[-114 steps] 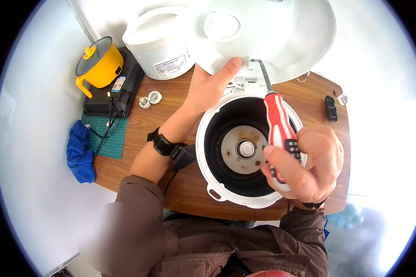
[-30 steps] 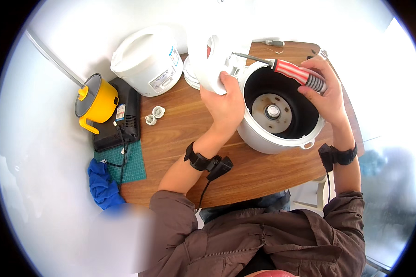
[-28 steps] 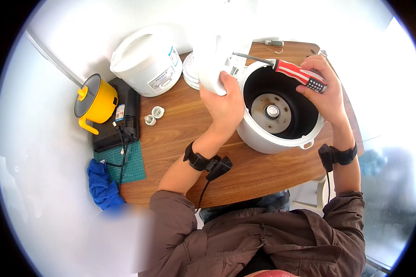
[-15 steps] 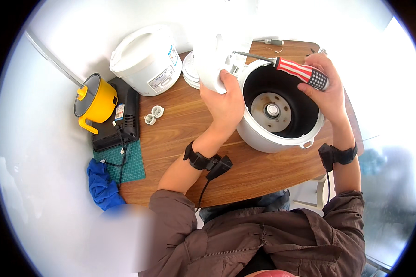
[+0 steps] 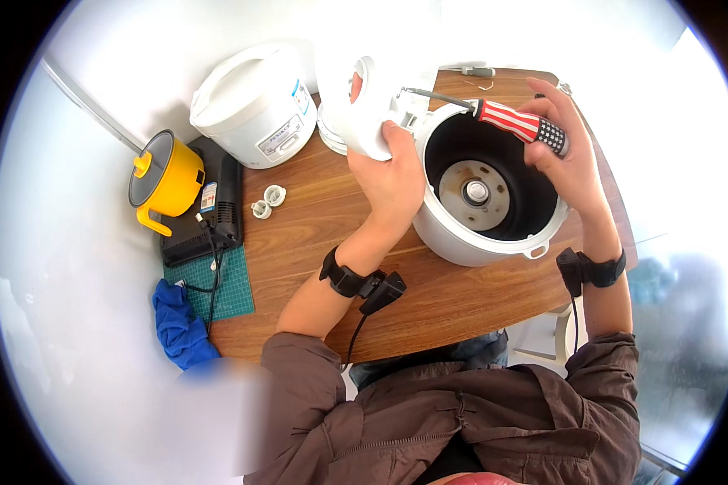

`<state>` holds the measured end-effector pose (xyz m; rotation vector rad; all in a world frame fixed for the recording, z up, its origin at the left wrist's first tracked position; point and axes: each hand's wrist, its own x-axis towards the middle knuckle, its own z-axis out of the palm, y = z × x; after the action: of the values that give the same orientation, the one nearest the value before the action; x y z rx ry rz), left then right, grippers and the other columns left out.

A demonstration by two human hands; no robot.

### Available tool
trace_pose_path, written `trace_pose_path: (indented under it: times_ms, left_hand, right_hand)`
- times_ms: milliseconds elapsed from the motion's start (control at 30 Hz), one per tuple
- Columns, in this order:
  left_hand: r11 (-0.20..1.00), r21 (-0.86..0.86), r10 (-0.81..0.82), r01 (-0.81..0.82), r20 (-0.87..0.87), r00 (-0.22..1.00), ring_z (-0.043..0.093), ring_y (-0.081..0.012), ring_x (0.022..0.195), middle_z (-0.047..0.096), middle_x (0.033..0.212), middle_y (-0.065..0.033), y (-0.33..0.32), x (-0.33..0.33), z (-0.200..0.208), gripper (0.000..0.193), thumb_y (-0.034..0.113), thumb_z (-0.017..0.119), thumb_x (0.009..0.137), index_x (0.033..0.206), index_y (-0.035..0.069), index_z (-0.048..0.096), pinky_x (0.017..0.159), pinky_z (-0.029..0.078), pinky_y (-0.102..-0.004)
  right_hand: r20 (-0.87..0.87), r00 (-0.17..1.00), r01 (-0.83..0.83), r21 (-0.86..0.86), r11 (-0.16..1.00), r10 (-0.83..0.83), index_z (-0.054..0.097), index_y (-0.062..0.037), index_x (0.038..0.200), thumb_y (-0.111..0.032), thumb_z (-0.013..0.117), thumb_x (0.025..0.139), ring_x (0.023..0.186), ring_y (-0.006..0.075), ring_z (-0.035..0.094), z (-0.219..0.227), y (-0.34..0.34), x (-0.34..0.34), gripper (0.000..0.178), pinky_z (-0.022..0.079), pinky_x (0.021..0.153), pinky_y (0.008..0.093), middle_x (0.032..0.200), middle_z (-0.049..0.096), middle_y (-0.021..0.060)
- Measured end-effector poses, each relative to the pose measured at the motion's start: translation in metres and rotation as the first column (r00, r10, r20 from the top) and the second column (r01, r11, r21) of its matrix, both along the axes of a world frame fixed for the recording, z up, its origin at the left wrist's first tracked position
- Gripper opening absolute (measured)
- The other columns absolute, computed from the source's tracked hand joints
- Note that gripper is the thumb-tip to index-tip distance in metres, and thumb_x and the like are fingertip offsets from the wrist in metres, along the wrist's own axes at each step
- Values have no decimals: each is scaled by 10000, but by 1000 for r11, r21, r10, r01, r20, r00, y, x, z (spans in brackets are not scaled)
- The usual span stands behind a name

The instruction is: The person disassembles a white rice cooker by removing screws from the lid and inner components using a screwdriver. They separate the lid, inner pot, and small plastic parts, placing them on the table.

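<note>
A white plastic rice cooker part with a ring-shaped opening point(image 5: 362, 113) is gripped in my left hand point(image 5: 390, 174), thumb on its near face and fingers behind it. My right hand point(image 5: 565, 145) holds a screwdriver point(image 5: 510, 120) by its red, white and dark star-patterned handle. The shaft points left, its tip at the edge of the white part by my left thumb; whether it sits in a screw I cannot tell. Beneath both hands stands an open white rice cooker body point(image 5: 461, 242), showing a dark inner wall and a stained round heating plate point(image 5: 469, 212).
At the back left is a second white rice cooker point(image 5: 255, 105), lid on. A yellow pot point(image 5: 170, 178) rests on a black appliance point(image 5: 226, 218). Nearby are two small white caps point(image 5: 268, 202), a green cutting mat point(image 5: 233, 283), a blue cloth point(image 5: 179, 327) and a grey-handled tool point(image 5: 479, 72).
The white part has tilted in my left hand, so its ring opening shows more. My right hand and the screwdriver have shifted slightly left, and the right fingers have lifted and loosened on the handle.
</note>
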<state>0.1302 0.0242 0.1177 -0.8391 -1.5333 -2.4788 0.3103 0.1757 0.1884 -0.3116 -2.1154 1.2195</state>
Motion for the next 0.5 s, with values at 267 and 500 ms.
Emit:
trace_pose_path:
  times_ms: [267,500]
  left_hand:
    - [1000,-5,-14,14,31,999,666,-170,969,695,1128,-136,1,3,3,287,-26,511,957,1201,-140,609,826,519,-299]
    - [999,21,-42,41,33,999,668,-184,997,690,1153,-146,-2,5,9,318,-18,517,960,1244,-140,594,850,523,-306]
  right_hand:
    - [-26,999,39,280,959,-33,591,-105,1410,-30,773,849,1010,108,620,-4,-2,0,595,512,923,272,1110,677,42]
    - [236,972,18,-116,993,10,627,-89,1363,-15,780,832,1061,125,629,10,-2,3,558,506,954,279,1161,696,59]
